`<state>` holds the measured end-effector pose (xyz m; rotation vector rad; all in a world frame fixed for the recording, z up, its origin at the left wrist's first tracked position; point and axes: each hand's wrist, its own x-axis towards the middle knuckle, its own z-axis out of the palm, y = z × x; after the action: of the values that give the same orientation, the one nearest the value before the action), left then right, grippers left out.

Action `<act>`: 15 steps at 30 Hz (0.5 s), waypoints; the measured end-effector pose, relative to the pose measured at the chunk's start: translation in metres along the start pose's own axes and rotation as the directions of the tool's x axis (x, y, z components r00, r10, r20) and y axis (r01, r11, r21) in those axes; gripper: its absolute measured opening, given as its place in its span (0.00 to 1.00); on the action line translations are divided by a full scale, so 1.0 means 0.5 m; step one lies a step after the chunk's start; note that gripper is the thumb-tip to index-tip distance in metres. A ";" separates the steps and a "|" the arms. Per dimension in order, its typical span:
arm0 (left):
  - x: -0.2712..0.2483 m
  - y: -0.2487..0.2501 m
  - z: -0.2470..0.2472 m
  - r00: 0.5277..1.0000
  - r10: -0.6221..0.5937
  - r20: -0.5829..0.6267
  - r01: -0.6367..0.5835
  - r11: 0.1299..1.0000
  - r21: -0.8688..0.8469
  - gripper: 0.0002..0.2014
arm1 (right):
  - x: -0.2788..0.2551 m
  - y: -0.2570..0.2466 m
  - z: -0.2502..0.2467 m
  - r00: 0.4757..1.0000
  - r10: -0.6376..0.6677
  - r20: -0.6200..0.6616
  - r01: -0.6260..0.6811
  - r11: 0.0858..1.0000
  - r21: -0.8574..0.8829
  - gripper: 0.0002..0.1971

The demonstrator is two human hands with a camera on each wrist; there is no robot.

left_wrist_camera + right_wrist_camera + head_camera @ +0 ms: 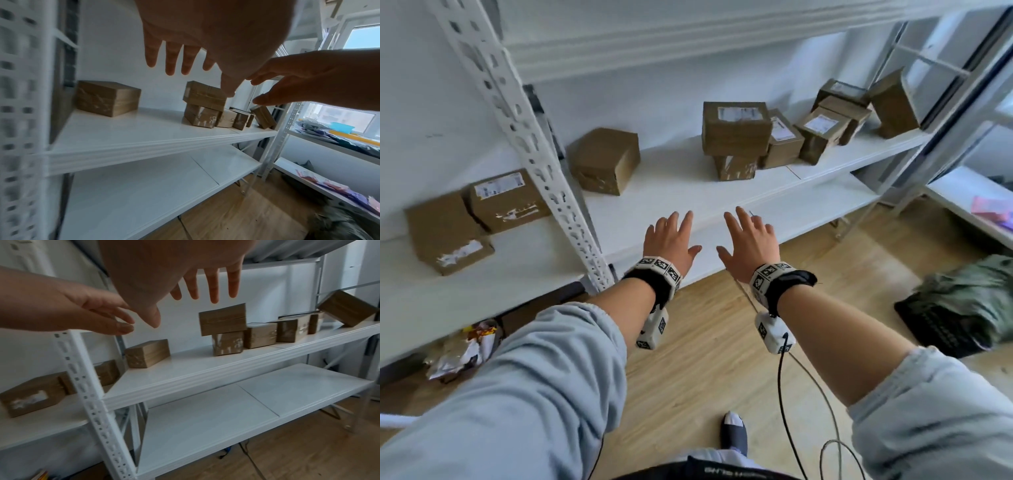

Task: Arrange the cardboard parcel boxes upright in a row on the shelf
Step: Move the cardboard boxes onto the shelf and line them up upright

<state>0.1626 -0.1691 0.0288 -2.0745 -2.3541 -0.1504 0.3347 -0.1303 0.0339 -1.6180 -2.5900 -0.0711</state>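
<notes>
Several brown cardboard parcel boxes lie scattered on the white shelf [671,178]. One box [604,160] sits alone at the left of the bay. A labelled box [736,128] rests on top of a smaller one [734,168]. More boxes crowd to the right, and the last one [893,102] leans tilted. My left hand [671,236] and right hand [751,236] hover side by side in front of the shelf edge, fingers spread, holding nothing. The stacked pair [223,321] shows below my right fingers in the right wrist view.
A perforated white upright post [544,171] splits the shelving. Two more boxes [506,200] [445,233] sit on the bay left of it. A lower shelf [144,186] lies underneath. Wooden floor, a cable [784,394] and a dark bundle [969,294] are to the right.
</notes>
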 end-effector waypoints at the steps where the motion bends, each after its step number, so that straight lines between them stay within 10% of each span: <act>1: 0.029 0.036 0.002 1.000 0.013 0.001 -0.013 1.000 0.009 0.36 | 0.012 0.040 0.002 1.000 0.012 0.003 -0.012 1.000 0.000 0.36; 15: 0.324 0.224 0.031 0.991 -0.129 0.026 0.131 0.986 -0.104 0.36 | 0.232 0.331 0.024 0.996 0.092 0.019 -0.093 0.992 0.088 0.36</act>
<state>0.2539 0.0062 0.0317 -1.9726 -2.5470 -0.2620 0.4320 0.0471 0.0321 -1.7102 -2.4858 0.0620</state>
